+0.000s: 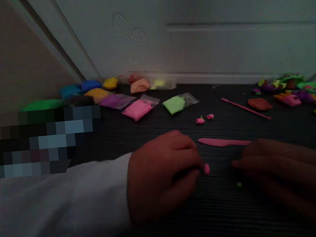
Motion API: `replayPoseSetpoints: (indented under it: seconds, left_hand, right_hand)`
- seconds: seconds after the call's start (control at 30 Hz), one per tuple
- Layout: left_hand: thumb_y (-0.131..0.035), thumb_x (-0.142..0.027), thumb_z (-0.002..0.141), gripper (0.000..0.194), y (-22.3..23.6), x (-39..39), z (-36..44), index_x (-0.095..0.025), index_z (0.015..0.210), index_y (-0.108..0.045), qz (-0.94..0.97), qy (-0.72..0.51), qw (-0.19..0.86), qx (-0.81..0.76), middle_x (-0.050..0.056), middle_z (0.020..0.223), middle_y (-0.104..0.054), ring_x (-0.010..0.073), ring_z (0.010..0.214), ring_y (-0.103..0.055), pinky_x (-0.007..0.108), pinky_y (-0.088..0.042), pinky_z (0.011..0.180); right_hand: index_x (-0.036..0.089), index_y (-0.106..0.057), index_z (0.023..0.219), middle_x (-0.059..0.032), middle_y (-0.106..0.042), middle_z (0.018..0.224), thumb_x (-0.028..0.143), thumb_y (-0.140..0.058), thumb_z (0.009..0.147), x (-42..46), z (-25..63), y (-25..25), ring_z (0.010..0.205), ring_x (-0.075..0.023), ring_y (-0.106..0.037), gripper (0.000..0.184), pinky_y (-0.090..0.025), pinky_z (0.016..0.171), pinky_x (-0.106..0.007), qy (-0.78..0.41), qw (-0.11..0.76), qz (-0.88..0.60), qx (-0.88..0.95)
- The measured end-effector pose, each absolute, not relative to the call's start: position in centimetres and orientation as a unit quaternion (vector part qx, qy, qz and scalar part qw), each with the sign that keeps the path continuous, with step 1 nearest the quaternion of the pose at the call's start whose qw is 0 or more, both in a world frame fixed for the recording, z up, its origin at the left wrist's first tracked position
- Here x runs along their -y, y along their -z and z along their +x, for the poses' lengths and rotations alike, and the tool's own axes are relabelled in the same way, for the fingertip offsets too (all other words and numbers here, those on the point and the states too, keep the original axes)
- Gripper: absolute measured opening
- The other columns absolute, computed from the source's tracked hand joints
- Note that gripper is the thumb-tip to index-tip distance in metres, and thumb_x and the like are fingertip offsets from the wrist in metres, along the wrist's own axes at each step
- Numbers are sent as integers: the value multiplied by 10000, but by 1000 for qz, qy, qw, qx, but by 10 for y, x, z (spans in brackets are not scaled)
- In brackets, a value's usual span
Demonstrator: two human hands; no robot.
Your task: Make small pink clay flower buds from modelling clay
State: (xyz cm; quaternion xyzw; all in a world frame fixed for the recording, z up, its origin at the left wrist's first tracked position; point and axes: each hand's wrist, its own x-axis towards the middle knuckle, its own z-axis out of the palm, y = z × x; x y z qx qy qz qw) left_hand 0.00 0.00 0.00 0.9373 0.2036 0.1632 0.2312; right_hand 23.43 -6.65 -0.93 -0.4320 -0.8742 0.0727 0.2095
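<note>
As the bent left hand [162,169] pinches a pink piece [206,169], the right hand [286,162] slants leftward, grip unclear.

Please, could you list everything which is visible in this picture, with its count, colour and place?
Table: one, black, beneath the items
Panel: one, pale, behind the table, with a striped heart
Surface: one, brownish, upper left
Packs: about twelve, mixed colours, back and left
Knife: one, pink, beside the right hand
Stick: one, pink, beyond the knife
Flat lump: one, reddish, right
Decorated pieces: several overlapping, mixed colours, far right
Small pieces: three, pink, two beyond the knife, one by the left fingertips
Bit: one, green, near the right hand
Pixelated patch: one, left
Left hand: one, white sleeve, centre
Right hand: one, lower right
</note>
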Motion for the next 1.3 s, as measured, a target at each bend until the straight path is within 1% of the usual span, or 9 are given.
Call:
replayPoseSetpoints:
  seconds: [0.2, 0.37, 0.5, 0.7, 0.8, 0.9, 1.03, 1.13, 1.3]
  left_hand:
    - [-456, -89, 774, 199, -1, -1, -2, -128, 897, -607, 938, -161, 234, -199, 39, 897, -538, 144, 855, -453, 256, -334, 768]
    - [-456, -93, 776, 192, -1, -2, -2, -122, 890, -609, 938, -159, 236, -196, 41, 890, -540, 147, 848, -454, 261, -334, 765]
    - [-462, -98, 774, 192, -1, -1, -2, -131, 895, -607, 939, -158, 232, -200, 40, 896, -541, 146, 852, -457, 261, -338, 770]
    - [-468, -101, 773, 183, -1, -1, -2, -145, 886, -605, 939, -161, 226, -203, 33, 896, -545, 144, 859, -461, 256, -343, 771]
    - [-467, -98, 770, 186, -1, -1, -2, -140, 885, -607, 938, -161, 227, -205, 34, 895, -541, 144, 852, -460, 257, -342, 762]
    - [-464, -95, 768, 190, 0, -1, -2, -136, 885, -609, 937, -163, 230, -204, 36, 891, -541, 146, 850, -457, 262, -338, 764]
    - [-469, -99, 770, 185, 1, 0, -2, -136, 887, -607, 937, -167, 229, -204, 35, 892, -539, 146, 848, -456, 263, -333, 764]
    - [-461, -99, 774, 188, 0, -1, -2, -130, 887, -608, 938, -166, 231, -199, 39, 885, -539, 148, 844, -455, 265, -332, 762]
    - [-465, -101, 772, 185, 0, -1, -1, -127, 884, -609, 938, -166, 231, -200, 40, 891, -539, 150, 851, -454, 266, -332, 767]
  right_hand:
    - [255, -469, 1091, 1, -554, 876, 154, -351, 848, 65, 238, 6, 760, -111, -530, 289, -428, 651, -215, -105, 195, -404, 888]
    - [256, -437, 1085, -15, -567, 753, 208, -303, 883, 64, 239, 5, 702, -150, -552, 247, -431, 565, -262, -39, 181, -400, 898]
    - [261, -467, 965, -23, -615, 774, 277, -322, 892, 62, 238, 6, 722, -175, -576, 163, -437, 552, -281, 11, 185, -401, 897]
    - [245, -493, 863, 13, -593, 710, 270, -353, 875, 60, 239, 7, 613, -132, -571, 143, -447, 519, -246, -27, 192, -447, 873]
    - [243, -489, 972, 8, -594, 768, 218, -370, 856, 60, 239, 6, 650, -122, -570, 169, -448, 538, -233, -29, 180, -433, 883]
    - [248, -496, 1038, -6, -593, 809, 280, -412, 849, 61, 236, 5, 729, -149, -559, 209, -443, 603, -280, -44, 168, -410, 895]
    - [236, -541, 994, 3, -574, 750, 229, -485, 821, 58, 236, 4, 675, -130, -531, 182, -413, 577, -274, -74, 130, -354, 923]
    - [247, -553, 962, 2, -567, 751, 216, -434, 850, 55, 237, 4, 683, -129, -525, 167, -405, 573, -269, -91, 149, -372, 912]
    - [220, -533, 828, 11, -551, 738, 263, -486, 829, 56, 236, 5, 674, -114, -521, 63, -408, 577, -244, -128, 155, -383, 901]
